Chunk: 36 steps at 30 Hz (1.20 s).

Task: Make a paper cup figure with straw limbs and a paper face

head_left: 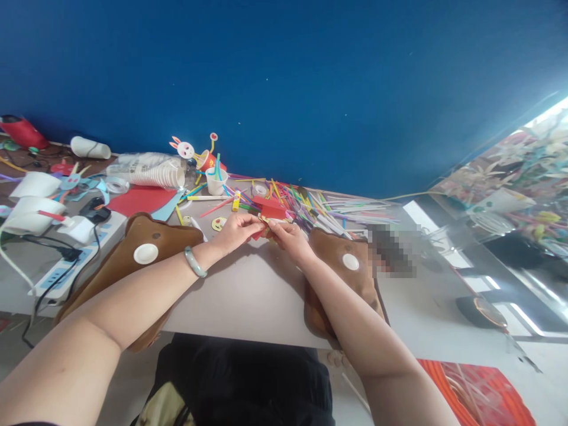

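Observation:
My left hand (241, 229) and my right hand (289, 238) meet over the table, fingertips almost touching. Both pinch a small paper piece, yellowish and red, mostly covered by the fingers. Just behind them shows red paper (270, 207); I cannot tell whether it is joined to the held piece. A yellow glue stick (236, 201) stands left of the red paper. Near my left fingers lies a round yellow paper face (219, 223). Brown cushions lie under my forearms, one at the left (173, 236) and one at the right (328, 254).
Many coloured straws (306, 204) lie along the blue wall (284, 89). A white cup (217, 181) holds straws beside a rabbit-decorated red cup (208, 160). Stacked paper cups (155, 176), red sheets (137, 201) and a power strip (66, 266) with cables are at left.

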Motion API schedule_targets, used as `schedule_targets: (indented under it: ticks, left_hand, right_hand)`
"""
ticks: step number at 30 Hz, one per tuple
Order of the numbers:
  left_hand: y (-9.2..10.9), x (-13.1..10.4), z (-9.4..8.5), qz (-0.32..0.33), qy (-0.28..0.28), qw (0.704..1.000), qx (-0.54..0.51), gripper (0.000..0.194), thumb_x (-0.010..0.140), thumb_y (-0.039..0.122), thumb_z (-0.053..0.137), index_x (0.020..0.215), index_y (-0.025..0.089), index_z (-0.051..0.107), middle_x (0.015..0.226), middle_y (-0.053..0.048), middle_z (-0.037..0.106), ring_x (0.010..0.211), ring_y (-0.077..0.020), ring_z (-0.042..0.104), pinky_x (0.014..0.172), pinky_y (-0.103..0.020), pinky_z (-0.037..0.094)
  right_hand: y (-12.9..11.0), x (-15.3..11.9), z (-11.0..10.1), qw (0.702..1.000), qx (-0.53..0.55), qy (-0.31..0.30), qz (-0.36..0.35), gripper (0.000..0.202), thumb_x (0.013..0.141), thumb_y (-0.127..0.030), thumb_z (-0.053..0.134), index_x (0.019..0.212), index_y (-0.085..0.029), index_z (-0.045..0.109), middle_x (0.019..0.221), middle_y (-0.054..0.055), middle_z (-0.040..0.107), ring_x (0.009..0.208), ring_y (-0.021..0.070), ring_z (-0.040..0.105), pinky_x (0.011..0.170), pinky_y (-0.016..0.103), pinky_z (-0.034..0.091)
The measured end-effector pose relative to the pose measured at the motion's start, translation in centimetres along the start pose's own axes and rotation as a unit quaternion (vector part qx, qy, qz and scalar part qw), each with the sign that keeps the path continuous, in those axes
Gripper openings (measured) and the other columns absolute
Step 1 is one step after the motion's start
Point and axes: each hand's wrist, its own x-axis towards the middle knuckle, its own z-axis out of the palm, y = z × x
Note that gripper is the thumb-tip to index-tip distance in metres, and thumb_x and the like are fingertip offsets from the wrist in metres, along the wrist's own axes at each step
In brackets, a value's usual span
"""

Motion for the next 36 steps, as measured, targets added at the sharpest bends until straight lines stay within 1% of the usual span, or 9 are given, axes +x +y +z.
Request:
schedule_targets:
  ticks: [5, 9, 14, 20, 23, 27, 30, 33, 36]
  left_hand:
    - [0.1, -0.06, -0.04, 0.013, -0.005, 1.0, 0.002, 0.031, 0.086, 0.041, 0.064, 0.069, 0.015, 0.066, 0.059, 0.002, 0.056, 0.049, -0.0069, 0.041, 0.049, -0.023, 0.03]
    - [-0.08, 0.06, -0.06, 0.002, -0.008, 1.0, 0.0, 0.03, 0.086, 0.041, 0.064, 0.071, 0.015, 0.067, 0.058, 0.002, 0.056, 0.047, -0.0066, 0.039, 0.048, -0.023, 0.028]
    - [-0.4, 0.31, 0.03, 0.021, 0.005, 1.0, -0.016, 0.031, 0.083, 0.043, 0.069, 0.07, 0.014, 0.069, 0.066, -0.002, 0.066, 0.061, -0.0115, 0.055, 0.059, -0.024, 0.041]
    - [-0.46, 0.27, 0.14, -0.017, -0.009, 0.999, -0.028, 0.033, 0.075, 0.045, 0.078, 0.083, 0.013, 0.071, 0.075, -0.006, 0.073, 0.069, -0.0153, 0.066, 0.065, -0.026, 0.046]
    - [-0.53, 0.31, 0.07, -0.022, 0.0, 0.999, -0.046, 0.033, 0.075, 0.043, 0.078, 0.088, 0.014, 0.069, 0.077, -0.006, 0.074, 0.073, -0.0162, 0.068, 0.067, -0.026, 0.047]
    - [-0.43, 0.31, -0.04, -0.039, -0.053, 0.998, -0.019, 0.031, 0.074, 0.042, 0.08, 0.08, 0.014, 0.07, 0.074, -0.005, 0.074, 0.064, -0.0132, 0.062, 0.061, -0.025, 0.043]
    - [-0.28, 0.26, -0.05, -0.061, -0.083, 0.995, -0.008, 0.03, 0.074, 0.041, 0.08, 0.076, 0.014, 0.07, 0.073, -0.005, 0.073, 0.059, -0.011, 0.057, 0.057, -0.025, 0.041]
    - [-0.16, 0.36, -0.22, -0.043, -0.065, 0.997, -0.021, 0.028, 0.072, 0.039, 0.082, 0.081, 0.014, 0.072, 0.079, -0.005, 0.074, 0.07, -0.014, 0.063, 0.066, -0.026, 0.047]
    - [-0.08, 0.58, -0.66, -0.013, -0.061, 0.998, -0.013, 0.028, 0.075, 0.04, 0.08, 0.085, 0.015, 0.074, 0.082, -0.005, 0.074, 0.078, -0.016, 0.066, 0.075, -0.028, 0.05]
  right_hand:
    - [-0.01, -0.05, -0.03, 1.0, -0.013, 0.004, -0.002, 0.059, 0.079, -0.073, 0.064, 0.066, -0.016, 0.068, 0.048, -0.005, 0.037, 0.046, 0.0074, 0.025, 0.045, 0.027, 0.015]
    - [-0.03, -0.02, 0.09, 0.999, -0.028, 0.02, 0.0, 0.06, 0.077, -0.075, 0.065, 0.063, -0.017, 0.066, 0.048, -0.005, 0.037, 0.046, 0.0079, 0.026, 0.045, 0.027, 0.017]
    - [0.46, 0.31, 0.12, 0.998, 0.034, 0.055, 0.0, 0.063, 0.076, -0.081, 0.059, 0.063, -0.019, 0.061, 0.047, -0.007, 0.028, 0.045, 0.0072, 0.021, 0.045, 0.027, 0.015]
    - [0.24, 0.01, -0.01, 0.998, 0.06, 0.022, -0.02, 0.048, 0.067, -0.062, 0.081, 0.068, -0.019, 0.059, 0.05, -0.009, 0.035, 0.046, 0.0063, 0.026, 0.045, 0.025, 0.017]
    - [0.0, -0.13, 0.06, 0.995, 0.09, 0.03, -0.012, 0.044, 0.068, -0.057, 0.082, 0.069, -0.019, 0.058, 0.05, -0.009, 0.033, 0.047, 0.0058, 0.024, 0.046, 0.025, 0.016]
    - [0.02, 0.06, 0.03, 0.992, 0.111, 0.063, -0.014, 0.043, 0.069, -0.054, 0.082, 0.069, -0.02, 0.055, 0.051, -0.009, 0.035, 0.047, 0.0059, 0.026, 0.046, 0.025, 0.017]
    - [0.17, 0.26, -0.11, 0.989, 0.12, 0.085, -0.017, 0.046, 0.069, -0.056, 0.081, 0.068, -0.022, 0.05, 0.051, -0.01, 0.031, 0.046, 0.0058, 0.023, 0.045, 0.025, 0.016]
    - [0.15, 0.23, -0.31, 0.992, 0.093, 0.082, -0.019, 0.046, 0.07, -0.057, 0.08, 0.066, -0.022, 0.049, 0.05, -0.01, 0.031, 0.046, 0.0062, 0.023, 0.046, 0.025, 0.017]
    - [-0.13, -0.08, -0.43, 0.998, 0.029, 0.059, -0.026, 0.041, 0.073, -0.056, 0.077, 0.069, -0.02, 0.058, 0.05, -0.008, 0.036, 0.049, 0.0075, 0.028, 0.048, 0.026, 0.021]
